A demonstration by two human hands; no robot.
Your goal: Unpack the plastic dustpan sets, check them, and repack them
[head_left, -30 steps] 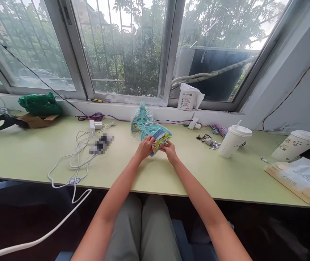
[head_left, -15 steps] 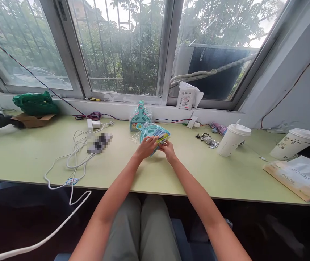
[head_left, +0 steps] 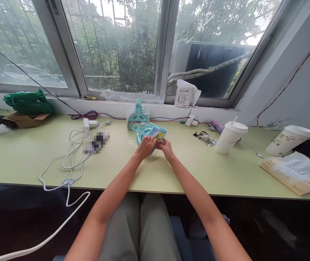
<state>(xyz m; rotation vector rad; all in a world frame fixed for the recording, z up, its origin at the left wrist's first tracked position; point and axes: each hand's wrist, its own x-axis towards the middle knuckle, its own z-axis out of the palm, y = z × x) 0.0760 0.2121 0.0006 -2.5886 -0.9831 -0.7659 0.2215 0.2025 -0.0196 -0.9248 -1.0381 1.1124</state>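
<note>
A small teal dustpan (head_left: 144,131) with a colourful paper label is tilted above the middle of the table, its handle pointing away to the left. Closed over its near edge is my left hand (head_left: 145,146), fingers lying across the label. My right hand (head_left: 166,148) grips the near right corner, with its fingertips partly hidden. Just behind stands a stack of similar teal dustpans (head_left: 138,116) in clear plastic wrap, leaning near the window ledge.
White cables (head_left: 72,159) run off the table's front edge at left. Right of my hands are keys (head_left: 206,138), a lidded paper cup (head_left: 231,137), a second cup (head_left: 289,140) and a tissue pack (head_left: 293,172). A green bag (head_left: 28,102) lies at the back left.
The view has shifted slightly. Both hands keep hold of the dustpan, and the left hand's fingers sit a little differently on the label.
</note>
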